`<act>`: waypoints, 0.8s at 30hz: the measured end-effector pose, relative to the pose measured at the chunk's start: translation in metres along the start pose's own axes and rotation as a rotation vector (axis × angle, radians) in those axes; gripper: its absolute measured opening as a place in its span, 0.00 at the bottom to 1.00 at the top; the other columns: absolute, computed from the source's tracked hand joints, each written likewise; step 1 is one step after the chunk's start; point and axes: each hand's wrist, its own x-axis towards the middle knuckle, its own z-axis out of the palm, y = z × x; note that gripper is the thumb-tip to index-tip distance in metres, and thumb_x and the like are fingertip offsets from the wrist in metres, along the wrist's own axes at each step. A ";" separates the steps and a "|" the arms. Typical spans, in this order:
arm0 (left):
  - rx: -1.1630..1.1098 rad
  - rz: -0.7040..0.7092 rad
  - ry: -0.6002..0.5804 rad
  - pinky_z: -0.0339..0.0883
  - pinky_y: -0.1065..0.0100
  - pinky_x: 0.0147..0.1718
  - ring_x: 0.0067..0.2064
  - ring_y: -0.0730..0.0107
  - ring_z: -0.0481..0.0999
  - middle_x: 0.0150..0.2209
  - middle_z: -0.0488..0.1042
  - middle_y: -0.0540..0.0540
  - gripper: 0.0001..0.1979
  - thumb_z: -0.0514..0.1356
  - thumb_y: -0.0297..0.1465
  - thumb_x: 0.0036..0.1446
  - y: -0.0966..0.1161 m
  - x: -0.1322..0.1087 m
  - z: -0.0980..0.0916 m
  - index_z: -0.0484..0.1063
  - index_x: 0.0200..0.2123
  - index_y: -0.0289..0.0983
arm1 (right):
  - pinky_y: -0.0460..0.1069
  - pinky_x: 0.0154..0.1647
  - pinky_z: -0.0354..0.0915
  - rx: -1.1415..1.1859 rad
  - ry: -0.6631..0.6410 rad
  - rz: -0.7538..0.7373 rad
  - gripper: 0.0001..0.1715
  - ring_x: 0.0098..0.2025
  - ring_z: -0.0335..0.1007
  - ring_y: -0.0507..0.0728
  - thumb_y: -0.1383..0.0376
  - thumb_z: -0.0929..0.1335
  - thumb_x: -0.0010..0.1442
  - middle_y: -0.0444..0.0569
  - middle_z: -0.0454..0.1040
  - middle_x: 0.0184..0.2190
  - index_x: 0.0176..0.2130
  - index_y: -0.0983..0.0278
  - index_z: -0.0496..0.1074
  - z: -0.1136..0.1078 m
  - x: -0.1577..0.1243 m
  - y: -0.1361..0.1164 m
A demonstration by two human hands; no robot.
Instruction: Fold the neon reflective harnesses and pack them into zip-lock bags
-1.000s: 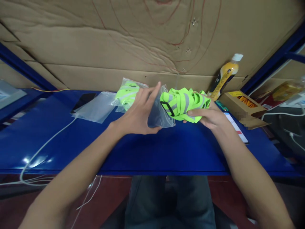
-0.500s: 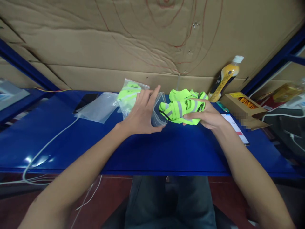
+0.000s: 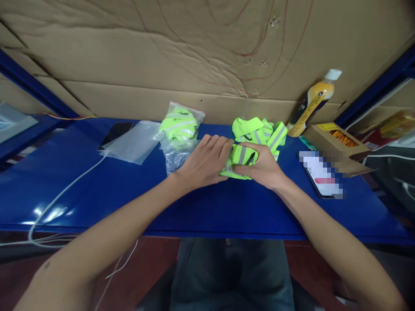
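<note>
My right hand (image 3: 264, 166) grips a folded neon-yellow reflective strap bundle (image 3: 240, 154) with grey stripes, its fingers round the right end. My left hand (image 3: 207, 162) is closed round the bundle's left end with a clear plastic bag (image 3: 177, 157), which spreads out behind the wrist. The bundle's left end is hidden under my left fingers, so how far it sits inside the bag I cannot tell. Just behind my right hand lies a loose pile of similar reflective straps (image 3: 259, 131). Behind my left hand is another bundle in a clear bag (image 3: 180, 123).
Flat clear bags (image 3: 134, 142) lie at left, partly over a dark phone (image 3: 118, 131). A white cable (image 3: 69, 183) crosses the blue table (image 3: 259, 211). At right are a lit phone (image 3: 320, 175), a yellow drink bottle (image 3: 311, 103) and an open cardboard box (image 3: 337, 147).
My right hand has moved left and lower with the bundle, leaving other straps behind on the table. My left hand, spread inside the bag mouth before, has closed round the bundle's end.
</note>
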 end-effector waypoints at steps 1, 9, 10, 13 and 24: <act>-0.001 -0.008 0.013 0.67 0.46 0.55 0.56 0.35 0.75 0.56 0.75 0.25 0.41 0.72 0.44 0.59 -0.001 -0.001 0.001 0.63 0.65 0.23 | 0.50 0.40 0.66 -0.001 -0.003 0.004 0.20 0.36 0.69 0.55 0.68 0.77 0.41 0.42 0.76 0.34 0.38 0.65 0.80 0.001 0.000 0.000; 0.002 0.087 0.021 0.68 0.46 0.60 0.58 0.34 0.75 0.58 0.75 0.24 0.54 0.76 0.45 0.57 0.005 -0.001 -0.001 0.53 0.72 0.21 | 0.52 0.39 0.66 -0.089 -0.111 -0.004 0.18 0.36 0.69 0.57 0.63 0.77 0.44 0.44 0.77 0.32 0.38 0.65 0.80 -0.004 0.000 0.008; 0.002 0.098 0.016 0.68 0.46 0.61 0.59 0.35 0.75 0.59 0.74 0.24 0.57 0.77 0.44 0.56 0.007 -0.001 0.000 0.50 0.73 0.21 | 0.52 0.41 0.67 -0.069 -0.089 -0.011 0.19 0.37 0.71 0.57 0.64 0.76 0.44 0.44 0.79 0.34 0.39 0.65 0.80 -0.001 0.000 0.010; -0.002 0.060 0.049 0.69 0.44 0.62 0.60 0.33 0.75 0.60 0.74 0.23 0.62 0.77 0.46 0.56 0.009 0.000 0.001 0.44 0.76 0.21 | 0.55 0.49 0.71 -0.045 0.032 -0.070 0.21 0.43 0.76 0.60 0.66 0.75 0.45 0.46 0.82 0.39 0.42 0.65 0.81 0.008 0.001 0.011; -0.174 -0.072 0.038 0.76 0.49 0.54 0.58 0.38 0.81 0.62 0.76 0.27 0.60 0.72 0.44 0.61 0.003 -0.005 0.004 0.37 0.80 0.32 | 0.57 0.53 0.74 -0.180 -0.040 -0.193 0.23 0.51 0.80 0.64 0.59 0.75 0.57 0.50 0.84 0.47 0.52 0.63 0.77 0.011 -0.004 0.013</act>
